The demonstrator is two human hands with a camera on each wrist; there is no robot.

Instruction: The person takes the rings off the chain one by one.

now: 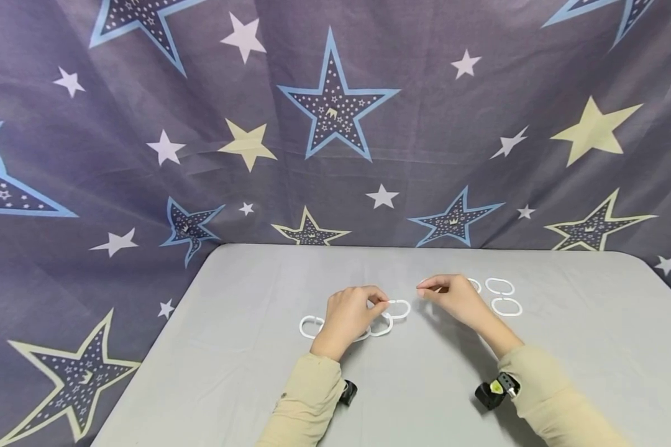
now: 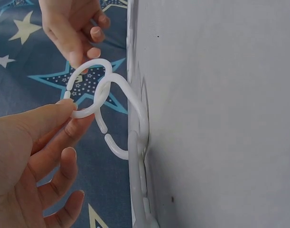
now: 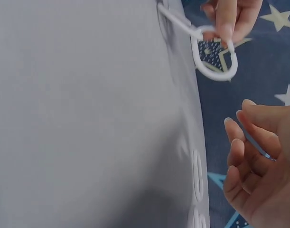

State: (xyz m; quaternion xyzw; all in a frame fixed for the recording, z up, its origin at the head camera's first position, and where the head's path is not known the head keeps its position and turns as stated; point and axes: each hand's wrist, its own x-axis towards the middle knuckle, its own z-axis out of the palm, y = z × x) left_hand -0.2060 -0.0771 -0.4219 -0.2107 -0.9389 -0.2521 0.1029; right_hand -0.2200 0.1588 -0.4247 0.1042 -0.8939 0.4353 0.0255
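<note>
Pinching white link (image 1: 409, 309) with left fingers (image 1: 374, 292) at lower centre, nothing in right fingers (image 1: 436, 282). Likely light, stiff, slick; best gripped along a curve.

Star-patterned purple-grey cloth backdrop (image 1: 335, 180), pale grey table (image 1: 414, 385), rounded corners

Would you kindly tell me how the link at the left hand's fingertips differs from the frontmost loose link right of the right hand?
The held link is pinched by the left hand; no hand touches the loose link. The held link is raised off the table; the loose link lies flat on it. The held link is hooked through another link; the loose link lies unhooked. Both are white ovals.
</note>
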